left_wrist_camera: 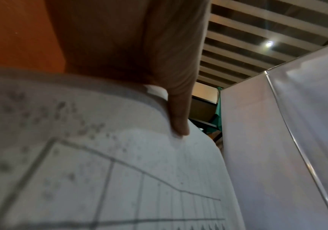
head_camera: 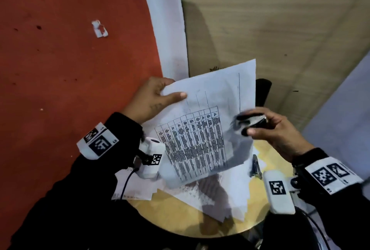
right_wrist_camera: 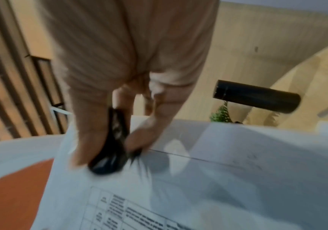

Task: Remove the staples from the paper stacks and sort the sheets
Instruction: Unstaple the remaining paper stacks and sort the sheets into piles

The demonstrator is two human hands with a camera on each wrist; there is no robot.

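Observation:
A stapled paper stack (head_camera: 202, 125) printed with a table is held up above a small round yellow table (head_camera: 180, 215). My left hand (head_camera: 154, 97) pinches its upper left corner, thumb on top; the left wrist view shows that thumb (left_wrist_camera: 179, 112) pressing the sheet (left_wrist_camera: 100, 171). My right hand (head_camera: 274, 127) grips a black staple remover (head_camera: 250, 122) against the stack's right edge. In the right wrist view the staple remover (right_wrist_camera: 110, 155) sits between my thumb and fingers on the paper (right_wrist_camera: 198, 186). No staple can be made out.
Loose printed sheets (head_camera: 210, 195) lie spread on the table under the stack, with a dark stapler-like tool (head_camera: 255, 167) beside them. A black cylinder (head_camera: 263, 91) stands behind the stack. A paper scrap (head_camera: 99, 28) lies on the red floor at left.

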